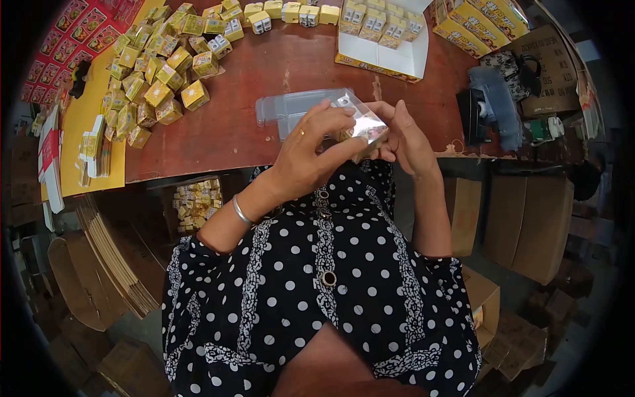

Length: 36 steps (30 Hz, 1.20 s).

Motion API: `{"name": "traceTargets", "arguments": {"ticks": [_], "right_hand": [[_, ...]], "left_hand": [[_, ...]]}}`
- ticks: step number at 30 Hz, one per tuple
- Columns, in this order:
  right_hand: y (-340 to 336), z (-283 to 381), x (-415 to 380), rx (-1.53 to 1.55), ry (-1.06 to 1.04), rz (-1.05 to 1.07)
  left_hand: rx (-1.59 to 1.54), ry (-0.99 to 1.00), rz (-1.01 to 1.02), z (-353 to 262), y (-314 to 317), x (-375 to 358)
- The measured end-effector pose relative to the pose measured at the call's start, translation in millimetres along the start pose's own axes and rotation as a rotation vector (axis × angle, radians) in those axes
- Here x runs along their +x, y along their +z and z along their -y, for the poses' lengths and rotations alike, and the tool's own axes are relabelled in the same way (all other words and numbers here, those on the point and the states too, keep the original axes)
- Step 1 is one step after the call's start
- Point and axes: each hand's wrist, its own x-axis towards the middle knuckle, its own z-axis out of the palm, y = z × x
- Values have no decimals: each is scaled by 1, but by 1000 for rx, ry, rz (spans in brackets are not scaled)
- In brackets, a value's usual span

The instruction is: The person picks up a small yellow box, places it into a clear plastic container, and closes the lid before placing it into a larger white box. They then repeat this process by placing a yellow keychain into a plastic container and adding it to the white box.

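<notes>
Close in front of my chest, a small clear plastic box (362, 126) with shiny glare on its face is held up between both hands. Something printed shows through it, too small to read. My left hand (314, 145), wearing a ring and a bracelet, grips it from the left with fingers over the top and thumb along the near side. My right hand (407, 140) supports the right side; its thumb points up, with fingers curled under and behind the box. Flat on the red table (231, 142) behind the left hand lie clear plastic sleeves (284, 109).
Many small yellow boxes (159, 92) are heaped at the back left. A white display tray (410, 66) with small boxes stands at the back. Larger yellow cartons (486, 23) and blue-grey plastic sheets (504, 119) lie right. A box of small pieces (198, 204) sits below the table edge.
</notes>
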Motion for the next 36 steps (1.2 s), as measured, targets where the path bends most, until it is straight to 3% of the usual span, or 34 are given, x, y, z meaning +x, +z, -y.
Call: {"name": "traceTargets", "arguments": {"ticks": [6, 8, 11, 12, 14, 15, 16, 18, 19, 23, 25, 28, 32, 36], "right_hand": [[8, 13, 2, -71, -74, -44], [-4, 18, 5, -186, -200, -239], [-42, 38, 4, -302, -230, -372], [-55, 47, 2, -476, -232, -481], [-71, 74, 4, -840, -263, -629], [-88, 81, 9, -1151, -301, -721], [-102, 87, 15, -1153, -301, -721], [-122, 98, 29, -1546, -393, -778], [-122, 103, 35, -1480, -302, -810], [-159, 95, 69, -1629, -302, -716], [-165, 89, 82, -1718, -438, -633], [-176, 79, 102, -1770, -400, -590], [-189, 65, 118, -1704, -351, -579], [-201, 49, 122, -1688, -441, -588]], "left_hand": [[137, 127, 101, 4, 2, 8], [163, 134, 109, 8, 4, 14], [139, -47, 146, 22, 4, 15], [135, -40, 139, 25, 4, 15], [85, -204, 152, 30, 5, 12], [83, -204, 149, 32, 6, 11], [83, -249, 180, 35, 7, 10], [84, -292, 207, 41, 10, 8], [70, -315, 224, 44, 12, 7], [24, -404, 266, 50, 14, 6], [21, -422, 275, 54, 15, 5], [20, -457, 304, 59, 15, 2], [65, -475, 357, 65, 14, 0], [148, -477, 354, 71, 4, 1]]}}
